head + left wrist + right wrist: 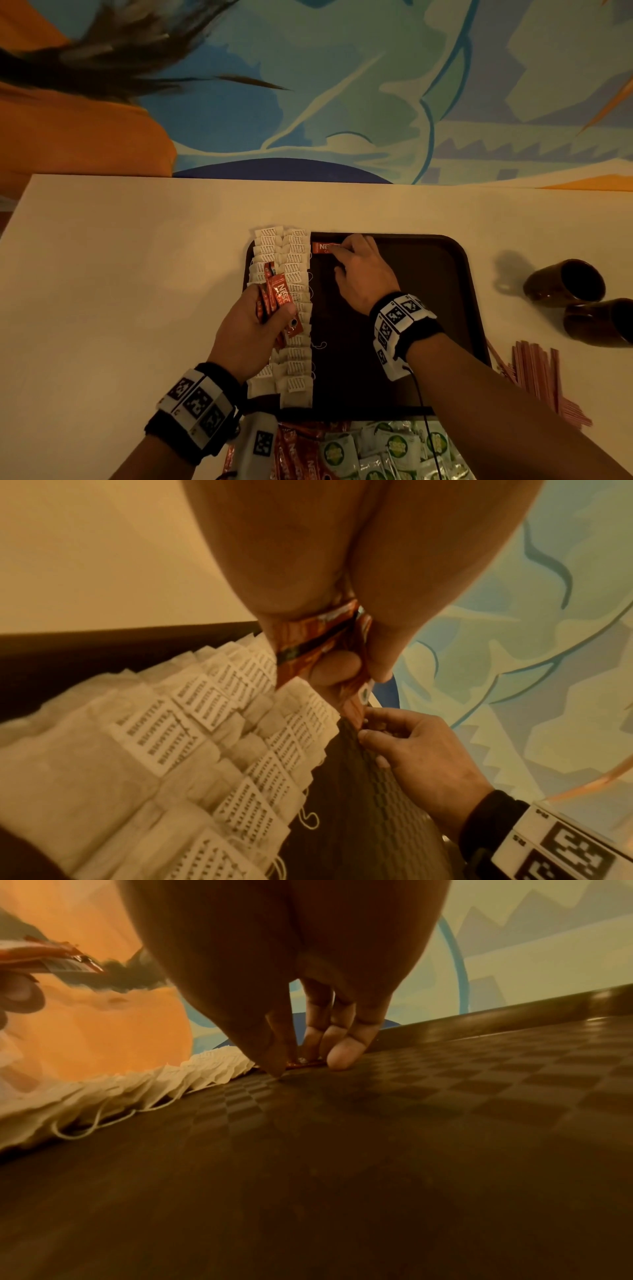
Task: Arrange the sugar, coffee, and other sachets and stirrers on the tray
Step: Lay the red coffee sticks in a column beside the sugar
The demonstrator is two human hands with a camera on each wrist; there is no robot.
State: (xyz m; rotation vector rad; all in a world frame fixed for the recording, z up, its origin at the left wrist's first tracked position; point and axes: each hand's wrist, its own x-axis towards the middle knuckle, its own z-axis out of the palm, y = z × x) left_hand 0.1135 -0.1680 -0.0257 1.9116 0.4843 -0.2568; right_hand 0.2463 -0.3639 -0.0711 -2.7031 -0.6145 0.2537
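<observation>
A dark tray (428, 274) lies on the cream table. Two overlapping columns of white tea bags (294, 267) cover its left side. Over them my left hand (274, 308) grips a bundle of red coffee sachets (279, 294), seen between thumb and fingers in the left wrist view (308, 634). At the tray's far edge my right hand (337, 251) pinches one red coffee sachet (322, 247) that lies flat beside the top tea bags. In the right wrist view the thumb and fingertips (342, 1056) stand on the checkered tray floor (377, 1123) around that sachet (304, 1064).
Two dark mugs (565, 281) lie on their sides right of the tray. Red stirrers (537, 373) are strewn near its right front corner. Loose red coffee sachets (301, 452) and green sachets (394, 448) are piled at the table's near edge.
</observation>
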